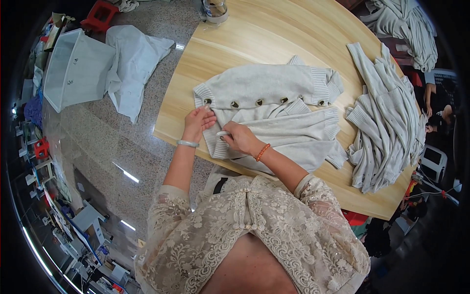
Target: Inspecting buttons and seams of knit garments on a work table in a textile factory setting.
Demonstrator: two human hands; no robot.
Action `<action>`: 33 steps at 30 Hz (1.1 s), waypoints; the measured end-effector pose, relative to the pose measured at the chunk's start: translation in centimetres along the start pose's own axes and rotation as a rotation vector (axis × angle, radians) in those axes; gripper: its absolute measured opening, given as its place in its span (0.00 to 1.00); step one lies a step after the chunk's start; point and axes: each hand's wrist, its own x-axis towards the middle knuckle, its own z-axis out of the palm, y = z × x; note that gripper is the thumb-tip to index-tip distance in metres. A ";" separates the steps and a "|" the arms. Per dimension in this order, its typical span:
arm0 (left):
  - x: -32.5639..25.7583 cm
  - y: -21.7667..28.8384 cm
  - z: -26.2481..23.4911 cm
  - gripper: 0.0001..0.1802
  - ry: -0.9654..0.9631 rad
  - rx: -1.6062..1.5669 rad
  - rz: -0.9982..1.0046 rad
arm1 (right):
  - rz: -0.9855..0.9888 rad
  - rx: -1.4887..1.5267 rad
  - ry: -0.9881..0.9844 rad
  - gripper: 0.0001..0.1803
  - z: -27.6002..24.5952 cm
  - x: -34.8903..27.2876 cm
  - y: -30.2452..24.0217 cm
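A pale grey knitted cardigan [264, 81] lies on the wooden table, with a row of dark buttons along its front band and ribbed edges. My left hand [198, 123] has its fingers pinched at the cardigan's left edge, just below the end button. Close beside it, over the lower part of the knit, my right hand [242, 138] is closed. A small whitish curved thing [223, 134] pokes out between its thumb and fingers; whether it is a tool or a fold of knit I cannot make out.
More pale knitwear [384, 122] is heaped at the table's right side. A glass jar [215, 11] stands on the far edge of the table [274, 32]. Left on the floor are a white bin [78, 71], a white sack [139, 63] and a red stool [99, 16]. Another person [438, 105] sits at the right.
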 end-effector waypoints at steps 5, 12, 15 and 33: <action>2.4 1.3 1.4 0.13 0.124 -0.007 0.008 | -0.028 0.040 0.018 0.08 0.0 -0.4 -0.5; 3.8 1.5 1.5 0.07 0.144 0.052 0.112 | -0.032 0.033 0.018 0.08 -0.4 -0.3 -1.0; 2.7 1.2 1.7 0.06 -0.006 0.212 0.285 | -0.011 0.012 0.071 0.09 -1.1 -0.1 -1.6; -3.0 -0.5 1.6 0.15 -0.393 0.297 0.189 | -0.023 -0.155 0.146 0.20 -2.8 0.6 -0.5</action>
